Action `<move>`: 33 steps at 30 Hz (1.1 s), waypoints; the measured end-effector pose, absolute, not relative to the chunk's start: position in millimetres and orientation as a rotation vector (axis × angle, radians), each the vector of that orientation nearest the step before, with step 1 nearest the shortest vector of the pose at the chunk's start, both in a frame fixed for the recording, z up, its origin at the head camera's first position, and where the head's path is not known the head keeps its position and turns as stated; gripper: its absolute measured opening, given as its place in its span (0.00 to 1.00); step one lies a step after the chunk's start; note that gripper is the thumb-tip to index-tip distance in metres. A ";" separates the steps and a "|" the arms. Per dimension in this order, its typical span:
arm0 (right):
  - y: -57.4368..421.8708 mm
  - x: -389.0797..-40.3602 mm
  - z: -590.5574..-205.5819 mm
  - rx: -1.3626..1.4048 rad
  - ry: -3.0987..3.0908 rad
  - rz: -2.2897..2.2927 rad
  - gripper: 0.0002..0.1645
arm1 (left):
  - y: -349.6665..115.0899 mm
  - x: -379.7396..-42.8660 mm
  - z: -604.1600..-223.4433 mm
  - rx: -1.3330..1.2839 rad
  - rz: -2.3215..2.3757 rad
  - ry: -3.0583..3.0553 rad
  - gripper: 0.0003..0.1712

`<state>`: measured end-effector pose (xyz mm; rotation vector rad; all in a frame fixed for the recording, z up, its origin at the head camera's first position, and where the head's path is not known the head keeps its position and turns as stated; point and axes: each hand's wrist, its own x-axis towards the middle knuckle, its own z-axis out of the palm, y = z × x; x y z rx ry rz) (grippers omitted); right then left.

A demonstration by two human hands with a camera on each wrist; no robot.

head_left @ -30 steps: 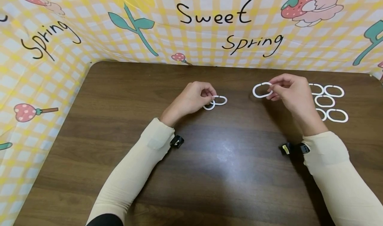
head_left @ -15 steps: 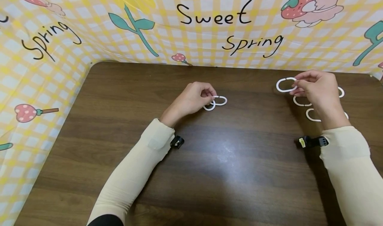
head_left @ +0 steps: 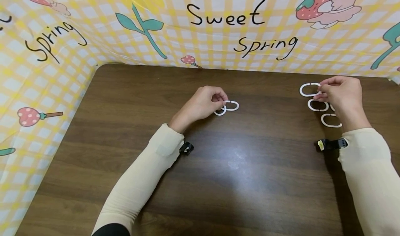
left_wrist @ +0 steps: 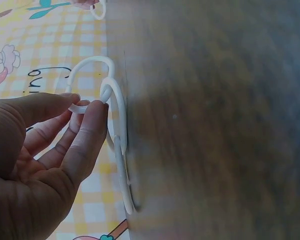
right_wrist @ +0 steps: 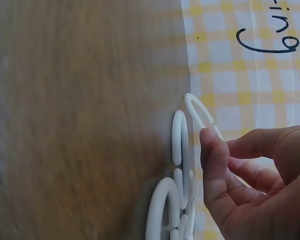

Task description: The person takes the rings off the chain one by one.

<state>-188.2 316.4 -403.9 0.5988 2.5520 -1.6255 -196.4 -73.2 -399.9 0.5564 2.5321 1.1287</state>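
Note:
My left hand (head_left: 204, 100) pinches a white plastic oval link (left_wrist: 92, 59) between thumb and fingers, its split side near the thumb. Hooked through it is a second white link (left_wrist: 122, 112), and a third link (left_wrist: 121, 172) hangs from that one, low by the table. At the far right, my right hand (head_left: 345, 95) pinches another white oval link (right_wrist: 189, 101) between thumb and forefinger, tilted and close over the table. Just nearer than it, loose links lie flat, among them one link (head_left: 308, 105) and another link (head_left: 322, 120). The right hand and forearm cover others.
A brown wood-grain table (head_left: 234, 180) spans the scene. Behind it and along its left side hangs a yellow checked cloth (head_left: 215, 51) with printed words, rising from the table's edge. A wrist camera (head_left: 186, 148) sits on the left forearm, another camera (head_left: 322, 145) on the right.
My right hand has carried its link rightward, from the middle right of the table to beside the loose links. The left hand has stayed in place with its linked pieces.

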 end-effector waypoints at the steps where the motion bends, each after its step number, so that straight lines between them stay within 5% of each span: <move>1: 317.0 -188.4 -404.1 0.597 2.556 -1.616 0.19 | -73.5 -196.4 -399.8 0.558 1.126 2.534 0.05; 23: 322.1 -194.6 -404.8 0.586 2.673 -1.384 0.21 | -73.8 -196.0 -400.9 0.578 1.127 2.537 0.05; 33: 323.1 -197.3 -405.6 0.589 2.742 -1.237 0.12 | -73.6 -195.5 -400.3 0.576 1.132 2.530 0.06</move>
